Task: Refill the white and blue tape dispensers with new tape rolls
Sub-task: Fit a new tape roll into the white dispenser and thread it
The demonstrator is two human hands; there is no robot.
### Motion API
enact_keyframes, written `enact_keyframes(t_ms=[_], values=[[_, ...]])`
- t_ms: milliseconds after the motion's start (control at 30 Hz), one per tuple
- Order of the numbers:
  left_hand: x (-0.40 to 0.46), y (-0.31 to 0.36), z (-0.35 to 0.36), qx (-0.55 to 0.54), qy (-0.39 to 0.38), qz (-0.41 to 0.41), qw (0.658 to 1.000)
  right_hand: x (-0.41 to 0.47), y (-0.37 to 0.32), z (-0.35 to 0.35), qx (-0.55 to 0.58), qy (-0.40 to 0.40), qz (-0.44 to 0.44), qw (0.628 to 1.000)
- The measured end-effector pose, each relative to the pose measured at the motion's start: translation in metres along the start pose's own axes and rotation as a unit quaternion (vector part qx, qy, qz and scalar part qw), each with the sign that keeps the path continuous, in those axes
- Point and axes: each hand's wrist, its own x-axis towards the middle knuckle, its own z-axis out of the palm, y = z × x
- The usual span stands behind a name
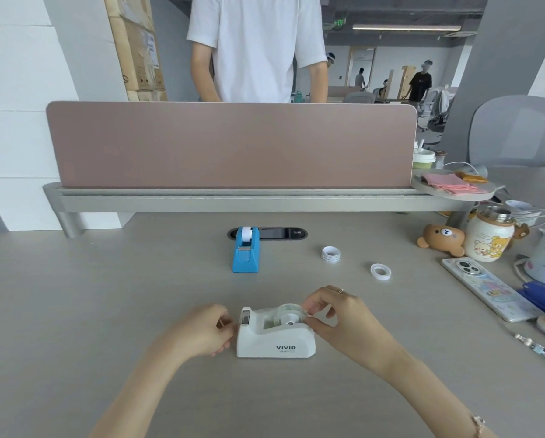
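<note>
The white tape dispenser (275, 338) stands near the desk's front, side-on, with a clear tape roll (288, 312) seated in its cradle. My right hand (337, 317) pinches that roll's right edge with thumb and forefinger. My left hand (206, 330) is curled against the dispenser's left end by the cutter; whether it grips anything I cannot tell. Farther back, the blue dispenser (245, 252) carries a white roll. One empty tape core (330, 255) stands on edge and a flat tape ring (380, 271) lies to its right.
A pink divider panel (230, 145) closes the desk's far side, with a person in a white shirt behind it. At the right sit a bear toy (441, 238), a printed jar (489, 237), a phone (486, 289) and a blue object (543, 295).
</note>
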Motion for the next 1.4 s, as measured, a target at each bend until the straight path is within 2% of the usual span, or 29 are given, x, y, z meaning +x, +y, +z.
enact_keyframes(t_ms=[133, 333, 400, 467, 633, 733, 800, 933, 1000, 1100, 1233, 1400], values=[[-0.009, 0.001, -0.005, 0.024, 0.051, 0.005, 0.998, -0.001, 0.001, 0.002, 0.000, 0.010, -0.005, 1.000], [-0.012, -0.002, -0.022, -0.107, 0.119, 0.039, 0.986, 0.000, -0.001, 0.002, -0.001, 0.015, -0.011, 1.000], [-0.011, -0.002, -0.024, -0.138, 0.104, 0.051, 0.984, -0.001, 0.000, 0.003, -0.003, 0.018, -0.016, 1.000], [-0.009, -0.003, -0.019, -0.125, 0.071, 0.040, 0.989, -0.001, 0.000, 0.004, -0.007, 0.021, -0.023, 0.999], [-0.002, -0.006, -0.015, -0.085, 0.052, -0.051, 0.994, 0.000, 0.001, 0.005, -0.019, 0.023, -0.030, 0.999], [-0.001, -0.005, -0.015, -0.152, -0.026, -0.089, 0.984, 0.000, 0.002, 0.005, -0.019, 0.025, -0.033, 0.999], [-0.001, -0.003, -0.014, -0.198, -0.058, -0.081, 0.975, 0.000, 0.002, 0.005, -0.017, 0.025, -0.032, 0.999], [-0.001, -0.004, -0.015, -0.111, -0.032, -0.025, 0.993, 0.000, 0.003, 0.004, -0.014, 0.024, -0.031, 0.999], [-0.002, -0.006, -0.016, -0.104, -0.044, -0.012, 0.994, 0.000, 0.002, 0.004, -0.012, 0.023, -0.030, 0.999], [-0.005, -0.005, -0.015, -0.071, -0.046, -0.006, 0.996, 0.000, 0.002, 0.005, -0.009, 0.023, -0.028, 0.999], [-0.006, 0.004, -0.001, 0.004, 0.000, 0.010, 1.000, 0.000, 0.003, 0.005, -0.015, 0.023, -0.031, 0.999], [-0.006, 0.009, 0.007, 0.038, 0.032, 0.009, 0.999, 0.000, 0.000, 0.004, -0.010, 0.022, -0.030, 0.999]])
